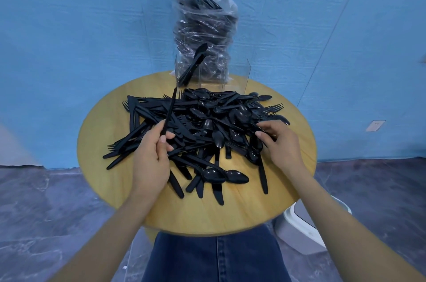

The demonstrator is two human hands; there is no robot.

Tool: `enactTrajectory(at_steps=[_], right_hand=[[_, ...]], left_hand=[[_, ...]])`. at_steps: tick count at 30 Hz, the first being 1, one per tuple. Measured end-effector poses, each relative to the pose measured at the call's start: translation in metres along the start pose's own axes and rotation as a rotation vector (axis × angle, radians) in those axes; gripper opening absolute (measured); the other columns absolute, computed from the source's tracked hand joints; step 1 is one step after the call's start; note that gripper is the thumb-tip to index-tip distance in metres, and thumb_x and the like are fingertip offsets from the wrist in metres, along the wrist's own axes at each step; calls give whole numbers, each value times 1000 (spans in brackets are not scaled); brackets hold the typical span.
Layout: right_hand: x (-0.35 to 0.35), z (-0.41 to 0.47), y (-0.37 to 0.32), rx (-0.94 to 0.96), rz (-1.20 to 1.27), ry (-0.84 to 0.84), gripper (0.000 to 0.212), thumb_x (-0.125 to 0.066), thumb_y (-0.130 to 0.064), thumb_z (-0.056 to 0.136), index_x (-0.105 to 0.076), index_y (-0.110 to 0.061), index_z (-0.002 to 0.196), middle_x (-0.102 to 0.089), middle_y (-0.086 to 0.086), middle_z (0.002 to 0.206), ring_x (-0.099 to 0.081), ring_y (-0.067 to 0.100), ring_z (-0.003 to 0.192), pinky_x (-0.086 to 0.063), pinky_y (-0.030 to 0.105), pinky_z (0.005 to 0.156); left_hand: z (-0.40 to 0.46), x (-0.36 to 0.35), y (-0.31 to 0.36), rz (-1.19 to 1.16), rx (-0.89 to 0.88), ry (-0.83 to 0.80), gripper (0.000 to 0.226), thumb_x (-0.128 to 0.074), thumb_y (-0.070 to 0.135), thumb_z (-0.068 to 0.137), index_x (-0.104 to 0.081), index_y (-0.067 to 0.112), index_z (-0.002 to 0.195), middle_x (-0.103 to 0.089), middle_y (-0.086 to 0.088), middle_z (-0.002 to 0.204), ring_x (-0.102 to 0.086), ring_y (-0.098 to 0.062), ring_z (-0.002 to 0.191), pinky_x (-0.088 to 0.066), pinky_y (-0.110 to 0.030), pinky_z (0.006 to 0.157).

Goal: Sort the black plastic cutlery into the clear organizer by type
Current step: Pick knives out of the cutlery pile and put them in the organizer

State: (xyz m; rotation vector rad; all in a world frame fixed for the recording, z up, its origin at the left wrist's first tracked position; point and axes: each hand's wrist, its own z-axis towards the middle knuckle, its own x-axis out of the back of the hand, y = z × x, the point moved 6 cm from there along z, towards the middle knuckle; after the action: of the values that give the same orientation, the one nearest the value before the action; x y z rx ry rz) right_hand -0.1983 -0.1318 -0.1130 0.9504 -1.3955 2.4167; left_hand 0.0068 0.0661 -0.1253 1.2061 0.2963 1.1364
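Observation:
A big heap of black plastic cutlery [207, 124], knives, forks and spoons mixed, covers the round wooden table [230, 210]. My left hand [152, 154] is shut on one black knife [170, 108], held upright by its handle above the heap's left side. My right hand [280, 143] rests on the heap's right side, its fingers curled on a piece of cutlery there. The clear organizer [237, 71] stands at the table's far edge. A couple of black knives [192, 64] lean in its left compartment.
Behind the organizer a clear plastic bag [205, 28] full of black cutlery stands against the blue wall. A white and grey bin [306, 228] sits on the floor at the right. My denim-clad legs are under the near table edge.

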Motion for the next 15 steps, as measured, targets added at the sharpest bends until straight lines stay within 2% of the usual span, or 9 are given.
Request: enactTrajectory(at_steps=[3, 7, 8, 11, 15], right_hand=[[2, 3, -4, -1, -14, 29, 15, -61, -15, 91, -69, -14, 104, -62, -7, 100, -57, 11, 95, -36, 6, 76], [-8, -12, -33, 117, -49, 21, 17, -61, -16, 91, -69, -14, 106, -62, -5, 105, -56, 14, 103, -41, 26, 92], [-14, -19, -43, 156, -52, -11, 18, -61, -18, 91, -68, -15, 107, -61, -5, 107, -54, 13, 104, -40, 27, 94], [-40, -45, -69, 281, -67, -209, 24, -60, -29, 90, -66, -20, 112, -56, -10, 111, -46, 7, 107, -34, 19, 93], [-59, -61, -79, 417, -223, -343, 31, -63, -36, 88, -65, -23, 115, -55, -10, 114, -45, 10, 109, -35, 28, 95]], left_hand=[[1, 0, -1, -3, 0, 3, 39, -35, 10, 100, -46, 13, 138, -59, 11, 99, -52, 7, 75, -46, -17, 77], [1, 1, -2, 0, 2, 11, 39, -35, 10, 100, -47, 15, 137, -58, 16, 97, -53, 7, 75, -46, -18, 76], [1, 1, -2, 1, 3, 11, 39, -36, 10, 100, -47, 15, 137, -58, 16, 97, -53, 7, 75, -46, -17, 76], [1, 0, -3, 0, 5, 8, 38, -36, 10, 100, -47, 14, 137, -58, 15, 96, -53, 7, 75, -48, -20, 77], [1, 1, -2, -3, 2, 3, 38, -36, 11, 100, -48, 17, 136, -58, 15, 96, -53, 7, 75, -50, -22, 78]])
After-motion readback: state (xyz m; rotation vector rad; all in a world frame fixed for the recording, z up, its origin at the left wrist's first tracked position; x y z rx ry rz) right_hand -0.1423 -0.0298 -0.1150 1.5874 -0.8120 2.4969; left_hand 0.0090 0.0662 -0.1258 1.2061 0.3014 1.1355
